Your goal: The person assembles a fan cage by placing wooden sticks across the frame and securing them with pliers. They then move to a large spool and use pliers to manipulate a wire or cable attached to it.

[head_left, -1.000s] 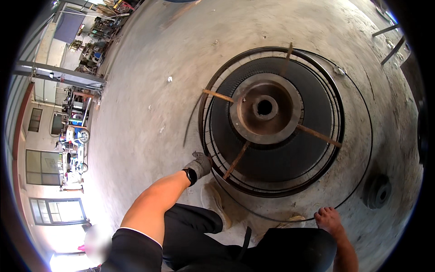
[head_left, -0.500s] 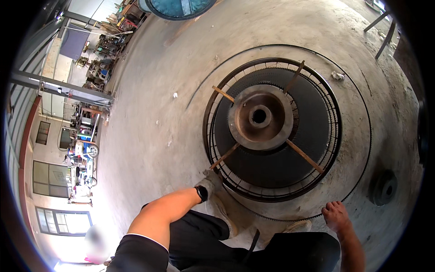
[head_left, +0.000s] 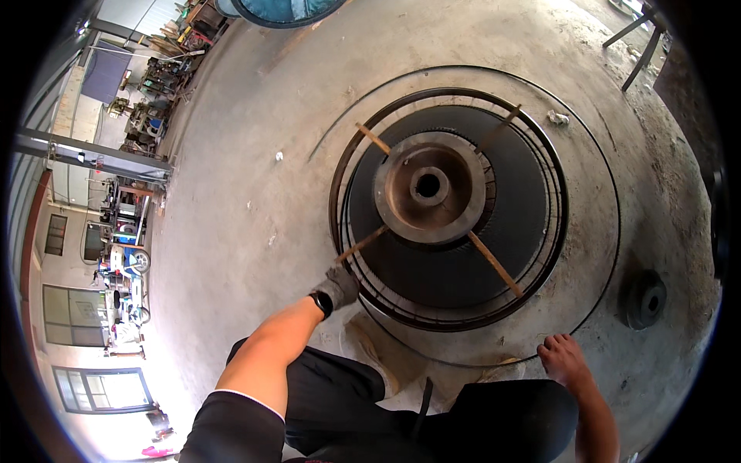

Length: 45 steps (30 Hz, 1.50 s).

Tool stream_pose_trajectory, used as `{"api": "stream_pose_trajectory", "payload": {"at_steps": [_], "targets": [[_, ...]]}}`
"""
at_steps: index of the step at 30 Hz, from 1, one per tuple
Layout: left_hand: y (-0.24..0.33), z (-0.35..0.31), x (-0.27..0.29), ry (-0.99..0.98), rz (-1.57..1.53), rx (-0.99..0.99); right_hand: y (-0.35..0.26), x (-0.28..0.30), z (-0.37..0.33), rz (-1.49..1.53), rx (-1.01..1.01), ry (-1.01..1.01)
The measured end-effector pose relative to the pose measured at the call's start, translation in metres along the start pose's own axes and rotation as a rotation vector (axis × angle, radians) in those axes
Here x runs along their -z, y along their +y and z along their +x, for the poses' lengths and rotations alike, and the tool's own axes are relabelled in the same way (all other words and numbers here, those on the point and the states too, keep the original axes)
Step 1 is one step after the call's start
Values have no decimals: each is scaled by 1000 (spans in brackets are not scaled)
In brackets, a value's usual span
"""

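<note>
A reel [head_left: 463,285] of dark, toothed metal band lies flat on the floor in front of me, wound in a thick coil. A thick round iron casting [head_left: 468,208] with a hub hole rests on its middle. Wooden slats [head_left: 496,266] stick out from under the casting across the coil. My left hand [head_left: 340,285], in a grey work glove, is curled at the reel's near-left rim, beside a slat's end. My bare right hand [head_left: 563,359] pinches a loose length of toothed metal band [head_left: 618,201], which loops on the floor around the reel.
A dark round part [head_left: 645,301] with a centre hole lies at the right. Crumpled white scrap [head_left: 557,117] lies beyond the reel. A blue round tub [head_left: 287,9] and metal legs [head_left: 642,58] stand at the far side. Machines and a scooter [head_left: 127,261] line the left wall.
The reel, its slats and the casting have turned slightly clockwise, and my left hand has moved forward along with the rim. The view has shifted a little. My right hand keeps its place on the band.
</note>
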<state>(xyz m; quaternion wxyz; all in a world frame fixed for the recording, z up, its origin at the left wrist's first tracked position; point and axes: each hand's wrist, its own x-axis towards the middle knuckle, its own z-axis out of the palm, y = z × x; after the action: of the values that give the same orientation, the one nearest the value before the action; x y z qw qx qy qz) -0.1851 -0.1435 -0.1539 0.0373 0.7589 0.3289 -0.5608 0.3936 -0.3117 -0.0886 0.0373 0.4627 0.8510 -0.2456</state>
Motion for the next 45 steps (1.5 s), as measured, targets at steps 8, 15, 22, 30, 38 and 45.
{"api": "stream_pose_trajectory", "payload": {"at_steps": [8,15,22,30,38,45], "targets": [[-11,-8,-17,-33,231,105,-9,-15,18,21,43,22],[17,-6,-24,133,-157,115,-2,-24,4,12,23,85],[28,-40,12,179,-281,67,20,-18,-22,-116,-28,99],[54,-72,66,195,-783,327,23,-7,-27,-145,-68,38],[66,-63,46,341,-996,376,38,14,-37,-222,-117,71],[76,-28,18,372,-1396,573,49,-10,-33,-222,-80,-146]]}}
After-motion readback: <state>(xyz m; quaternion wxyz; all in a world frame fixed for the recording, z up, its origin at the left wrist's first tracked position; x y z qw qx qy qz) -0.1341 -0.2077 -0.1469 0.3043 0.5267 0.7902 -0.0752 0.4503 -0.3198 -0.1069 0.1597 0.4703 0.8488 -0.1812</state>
